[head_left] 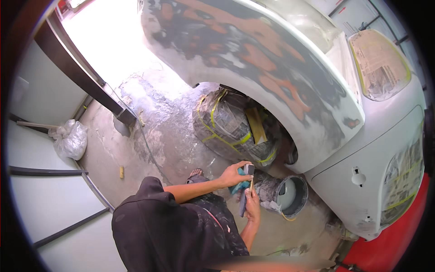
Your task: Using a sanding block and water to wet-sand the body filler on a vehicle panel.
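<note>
My left hand (232, 175) is closed round a small dark grey block (248, 169), its fingers and thumb at the block's edges. Teal material (239, 186) shows under that hand; its kind is hard to make out. Just below, my right hand (253, 206) grips a thin dark strip (243, 205). A narrow tan edge (251, 185) runs up from this hand toward the block. Right beside both hands stands a dark bucket (304, 195) with cloudy liquid in it. A rumpled greyish material lies against its near side.
Ahead is a sanded car fender (253, 54), patched grey, white and brown. Its wheel (231, 120) is wrapped in paper and yellow tape, a tan piece (256, 126) on it. The bumper (349, 177) curves at right. A clear plastic bag (71, 139) and hose (147, 145) lie left.
</note>
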A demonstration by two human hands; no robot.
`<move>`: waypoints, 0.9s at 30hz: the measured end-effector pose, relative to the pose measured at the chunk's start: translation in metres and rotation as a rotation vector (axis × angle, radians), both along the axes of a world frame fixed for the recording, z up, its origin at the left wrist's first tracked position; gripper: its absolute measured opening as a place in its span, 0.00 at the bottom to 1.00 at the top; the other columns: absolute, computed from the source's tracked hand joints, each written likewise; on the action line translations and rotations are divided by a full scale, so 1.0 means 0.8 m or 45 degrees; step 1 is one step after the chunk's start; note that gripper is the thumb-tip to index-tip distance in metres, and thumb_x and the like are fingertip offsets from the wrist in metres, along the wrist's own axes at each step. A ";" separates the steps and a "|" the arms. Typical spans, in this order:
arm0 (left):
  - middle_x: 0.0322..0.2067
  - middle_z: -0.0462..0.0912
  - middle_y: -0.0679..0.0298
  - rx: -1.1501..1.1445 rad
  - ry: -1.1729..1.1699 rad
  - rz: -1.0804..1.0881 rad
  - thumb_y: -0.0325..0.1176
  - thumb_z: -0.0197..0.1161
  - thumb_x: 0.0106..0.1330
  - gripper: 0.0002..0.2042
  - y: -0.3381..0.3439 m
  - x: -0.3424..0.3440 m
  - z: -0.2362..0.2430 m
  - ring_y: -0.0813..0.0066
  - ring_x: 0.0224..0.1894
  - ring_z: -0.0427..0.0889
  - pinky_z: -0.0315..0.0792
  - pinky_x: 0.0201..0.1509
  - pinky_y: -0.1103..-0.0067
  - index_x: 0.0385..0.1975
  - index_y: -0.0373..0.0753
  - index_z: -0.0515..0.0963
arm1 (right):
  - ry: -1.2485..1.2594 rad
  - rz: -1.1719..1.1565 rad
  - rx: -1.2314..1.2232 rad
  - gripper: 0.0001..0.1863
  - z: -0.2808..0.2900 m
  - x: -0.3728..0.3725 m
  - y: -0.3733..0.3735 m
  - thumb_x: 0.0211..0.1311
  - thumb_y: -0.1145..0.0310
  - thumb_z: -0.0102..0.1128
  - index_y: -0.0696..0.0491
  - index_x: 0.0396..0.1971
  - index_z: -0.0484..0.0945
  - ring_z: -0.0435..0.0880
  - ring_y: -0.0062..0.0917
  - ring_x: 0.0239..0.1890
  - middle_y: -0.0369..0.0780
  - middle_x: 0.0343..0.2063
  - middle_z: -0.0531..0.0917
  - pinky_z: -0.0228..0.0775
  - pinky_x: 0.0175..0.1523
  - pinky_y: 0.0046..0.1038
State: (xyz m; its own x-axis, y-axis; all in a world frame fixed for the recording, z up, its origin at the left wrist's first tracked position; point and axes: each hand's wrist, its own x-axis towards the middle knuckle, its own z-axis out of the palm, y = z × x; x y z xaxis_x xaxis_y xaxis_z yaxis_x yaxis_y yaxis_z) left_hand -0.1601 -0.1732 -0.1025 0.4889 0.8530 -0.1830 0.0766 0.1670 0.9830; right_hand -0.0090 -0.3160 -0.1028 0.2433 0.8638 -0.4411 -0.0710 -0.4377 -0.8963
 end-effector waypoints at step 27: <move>0.49 0.87 0.59 -0.563 0.321 0.045 0.51 0.73 0.71 0.31 -0.147 0.187 -0.021 0.72 0.50 0.85 0.79 0.56 0.74 0.62 0.30 0.78 | 0.360 -0.088 -0.152 0.24 -0.070 0.284 -0.139 0.81 0.62 0.55 0.50 0.72 0.72 0.84 0.20 0.34 0.37 0.41 0.86 0.80 0.40 0.25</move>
